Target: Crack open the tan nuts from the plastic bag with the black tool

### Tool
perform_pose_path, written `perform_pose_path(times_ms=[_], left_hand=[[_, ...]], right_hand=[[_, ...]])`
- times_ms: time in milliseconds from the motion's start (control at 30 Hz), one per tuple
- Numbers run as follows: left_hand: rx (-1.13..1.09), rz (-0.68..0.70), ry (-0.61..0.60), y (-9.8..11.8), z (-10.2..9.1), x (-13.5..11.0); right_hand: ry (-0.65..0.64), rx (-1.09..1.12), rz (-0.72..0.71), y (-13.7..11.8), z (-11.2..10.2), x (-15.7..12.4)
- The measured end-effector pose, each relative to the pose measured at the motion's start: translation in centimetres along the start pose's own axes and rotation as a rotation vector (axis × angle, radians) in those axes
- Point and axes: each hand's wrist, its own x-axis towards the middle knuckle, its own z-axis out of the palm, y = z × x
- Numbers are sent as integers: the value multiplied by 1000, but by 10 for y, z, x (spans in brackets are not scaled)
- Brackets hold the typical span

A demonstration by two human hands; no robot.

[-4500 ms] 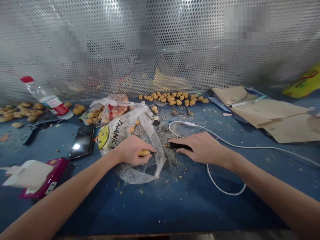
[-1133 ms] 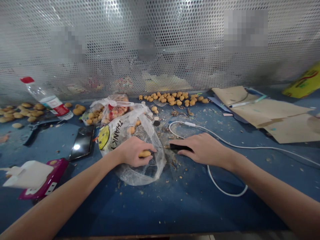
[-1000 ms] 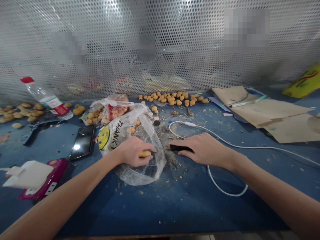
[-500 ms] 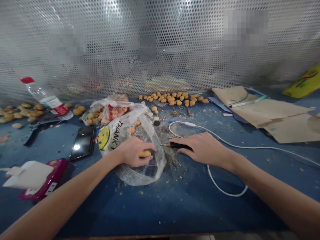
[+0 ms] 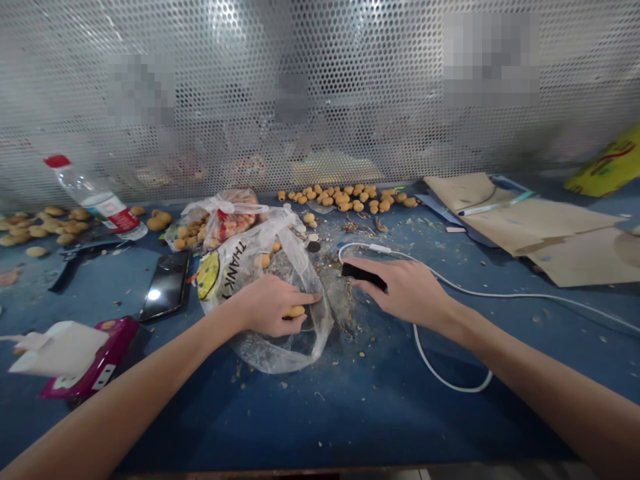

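right hand (image 5: 400, 290) has lifted, curled round a black-handled tool (image 5: 364, 277) slanting up-left; left hand (image 5: 267, 307) pinches a tan bead (image 5: 295, 311).

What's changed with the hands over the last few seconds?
The right hand has lifted the black-handled tool up and back, its tip no longer showing. The left hand shifted slightly right, still gripping the tan seed-like piece at the clear plastic bag. The phone and white cable stayed put.
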Motion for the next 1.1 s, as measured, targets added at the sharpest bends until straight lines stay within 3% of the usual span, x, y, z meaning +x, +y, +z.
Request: perform_pose_path(times_ms=[433, 667, 900, 1100], left_hand=[[-100, 48, 119, -5, 8, -2], [-47, -60, 5, 0, 7, -1], [-172, -233, 85, 0, 8, -2], [-214, -223, 118, -3, 13, -3]], right_hand=[[-45, 68, -31, -1, 1, 0], [14, 103, -88, -2, 2, -2], [-44, 165, -269, 0, 1, -2], [-42, 151, -305, -3, 2, -3]])
